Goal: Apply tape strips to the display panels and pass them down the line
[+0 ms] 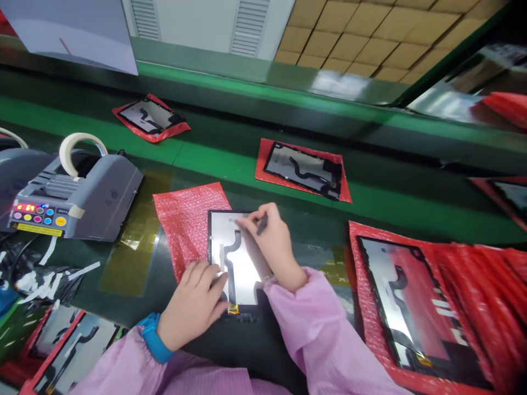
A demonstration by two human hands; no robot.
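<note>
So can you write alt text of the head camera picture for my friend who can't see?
A person's left hand and right hand work on a screen panel on a dark bench, the right holding a small dark item. More panels lie on red bubble bags, and a gray tape machine stands at the left.

Wearing loose lt. pinkish-purple slvs (317, 323) & a bright-blue L wristband (156, 337).

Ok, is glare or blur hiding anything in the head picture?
Head view: bright glare washes out part of the screen under the right hand; head view: shine whitens a patch of the yellow tape; head view: red pouches toward the right edge look soft.
</note>
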